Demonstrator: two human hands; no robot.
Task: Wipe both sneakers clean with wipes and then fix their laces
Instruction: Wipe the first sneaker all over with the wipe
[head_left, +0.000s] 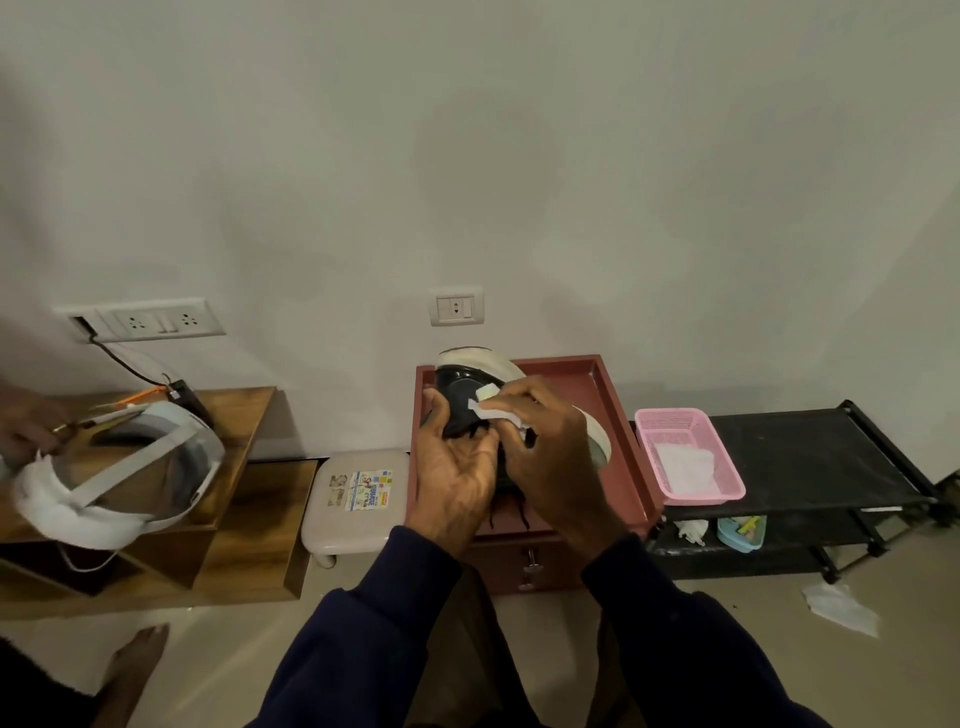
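Note:
A black sneaker (462, 387) with a white sole is held up over the reddish-brown tray-top cabinet (613, 395). My left hand (454, 473) grips its side from below, thumb on the upper. My right hand (550, 452) presses a white wipe (493, 408) against the shoe's upper, fingers curled over the wipe. Black laces (519, 506) hang loose beneath the shoe between my hands. Part of a white sole (597, 436) shows to the right behind my right hand; I cannot tell whether it belongs to the second sneaker.
A pink basket (727, 483) with white wipes sits on a black rack (810, 457) at the right. A used wipe (841, 608) lies on the floor. A small stool (358, 499) and wooden shelf (249, 499) stand left, where another person's hand (26, 426) handles a white headset (119, 467).

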